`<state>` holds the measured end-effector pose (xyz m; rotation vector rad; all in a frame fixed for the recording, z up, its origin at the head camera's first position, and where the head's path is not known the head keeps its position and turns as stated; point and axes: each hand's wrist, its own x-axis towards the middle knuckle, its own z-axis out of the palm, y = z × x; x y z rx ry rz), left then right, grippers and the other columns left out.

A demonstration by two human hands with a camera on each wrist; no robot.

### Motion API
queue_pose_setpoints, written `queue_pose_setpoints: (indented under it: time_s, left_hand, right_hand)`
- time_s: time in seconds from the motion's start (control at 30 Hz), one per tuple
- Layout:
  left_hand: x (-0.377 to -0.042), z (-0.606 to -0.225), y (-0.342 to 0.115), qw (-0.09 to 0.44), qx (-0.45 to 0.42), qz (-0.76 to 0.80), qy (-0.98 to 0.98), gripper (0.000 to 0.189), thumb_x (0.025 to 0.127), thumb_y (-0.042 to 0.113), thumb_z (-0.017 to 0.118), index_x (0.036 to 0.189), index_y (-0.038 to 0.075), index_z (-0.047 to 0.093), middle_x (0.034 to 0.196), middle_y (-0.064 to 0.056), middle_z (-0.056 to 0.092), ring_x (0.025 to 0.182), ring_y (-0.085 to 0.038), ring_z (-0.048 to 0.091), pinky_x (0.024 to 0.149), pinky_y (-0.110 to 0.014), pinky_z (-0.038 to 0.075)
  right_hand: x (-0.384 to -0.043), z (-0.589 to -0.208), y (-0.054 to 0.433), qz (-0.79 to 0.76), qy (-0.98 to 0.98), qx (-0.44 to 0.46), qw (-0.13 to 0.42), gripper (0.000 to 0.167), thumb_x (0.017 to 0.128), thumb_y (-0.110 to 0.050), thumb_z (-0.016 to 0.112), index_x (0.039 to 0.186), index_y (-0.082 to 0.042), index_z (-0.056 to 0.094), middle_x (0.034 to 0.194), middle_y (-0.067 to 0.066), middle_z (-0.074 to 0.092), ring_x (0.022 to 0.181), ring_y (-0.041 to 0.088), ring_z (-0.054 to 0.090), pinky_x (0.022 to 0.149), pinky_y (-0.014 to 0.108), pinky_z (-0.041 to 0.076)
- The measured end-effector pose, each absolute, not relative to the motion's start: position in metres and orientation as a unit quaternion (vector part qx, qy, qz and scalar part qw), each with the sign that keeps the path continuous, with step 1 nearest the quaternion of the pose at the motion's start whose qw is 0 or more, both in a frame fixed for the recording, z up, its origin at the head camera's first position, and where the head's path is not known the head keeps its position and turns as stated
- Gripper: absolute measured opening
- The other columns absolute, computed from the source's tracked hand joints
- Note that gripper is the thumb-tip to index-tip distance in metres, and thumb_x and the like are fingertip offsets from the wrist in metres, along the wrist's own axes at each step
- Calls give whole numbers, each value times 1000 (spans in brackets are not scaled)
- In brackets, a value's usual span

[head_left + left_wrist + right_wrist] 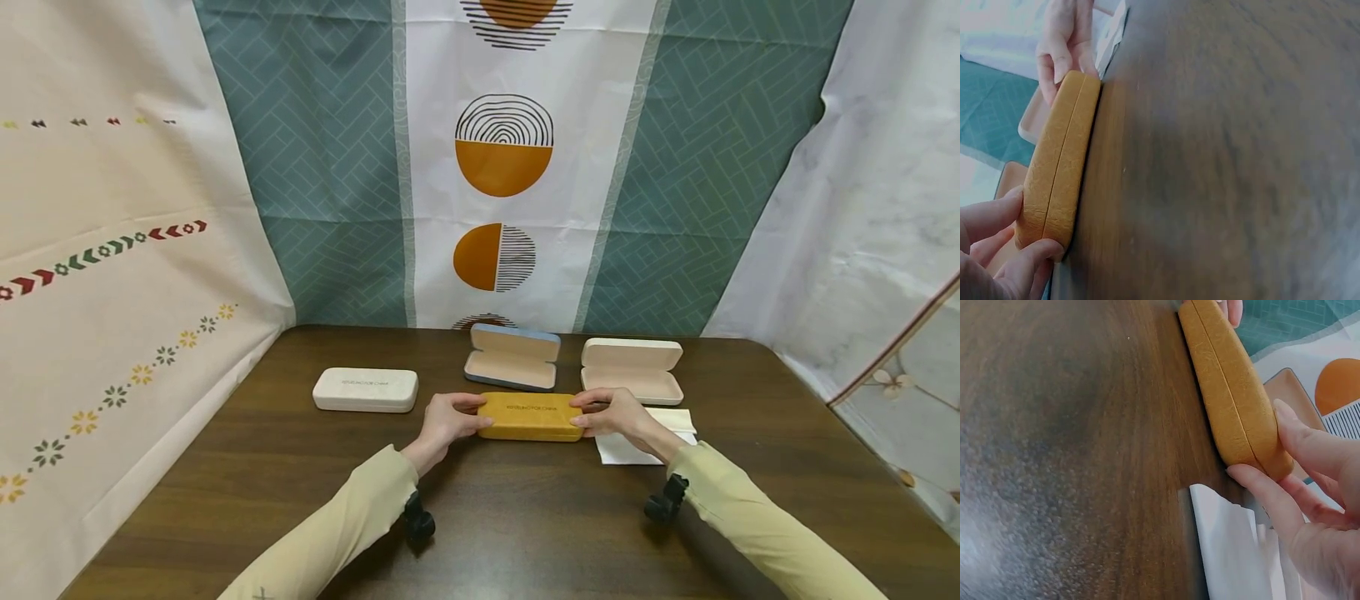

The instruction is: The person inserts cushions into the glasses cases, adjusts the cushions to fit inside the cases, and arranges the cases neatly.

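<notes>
Backdrop [337, 167]: hung fabric across the far side; green and white panels, orange and black-line circles.
Table [262, 492]: brown wood-grain top.
Sleeves [330, 521]: pale yellow, entering from near left and near right.
Open white case [633, 385]: far right, lid raised, pale lining exposed.
Blue case [510, 367]: far centre, left of the open white case; lid raised, pale lining exposed.
Yellow case [530, 423]: centre, near side of the blue case; lid closed, seam level; resting on the table or just above it, cannot tell which.
Closed white case [367, 390]: left, well apart from the yellow case.
Left hand [446, 425]: pinches the yellow case's left end between thumb and fingers.
Right hand [618, 417]: pinches its right end likewise.
Folded sheets [622, 452]: white and pale yellow, right, partly hidden by the right hand.
Wrist devices [418, 523]: black, one per wrist.
Lettering: dark, on yellow lid, too small to read.
</notes>
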<state>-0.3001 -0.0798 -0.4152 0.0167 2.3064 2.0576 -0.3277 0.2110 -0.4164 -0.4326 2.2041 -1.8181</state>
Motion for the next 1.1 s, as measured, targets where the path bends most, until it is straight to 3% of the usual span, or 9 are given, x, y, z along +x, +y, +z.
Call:
queue_pose_setpoints:
  time_s: [0.33,0.73,1.1]
  left_hand:
    - [-301,-409,-96,48,12,649,759,38,66,-2,78,102,-4,66,103,-16,61,85,-22,61,66,-33,51]
    - [-299,-412,-131,70,68,618,780,37,67,2,79,101,-3,66,110,-15,54,85,-24,60,66,-34,51]
    - [-293,-407,-166,108,129,583,795,36,69,6,79,98,-5,61,102,-15,57,83,-24,59,65,-36,51]
  right_hand:
    - [-327,-412,204,-615,754,-174,150,38,76,-1,71,108,14,58,109,20,54,92,26,57,70,43,49]
    - [-329,-411,181,-599,745,-219,194,34,76,0,71,106,12,58,106,18,56,88,26,59,72,42,49]
    - [-329,-411,155,-583,742,-246,222,30,76,0,72,102,10,60,105,15,54,93,29,56,72,41,49]
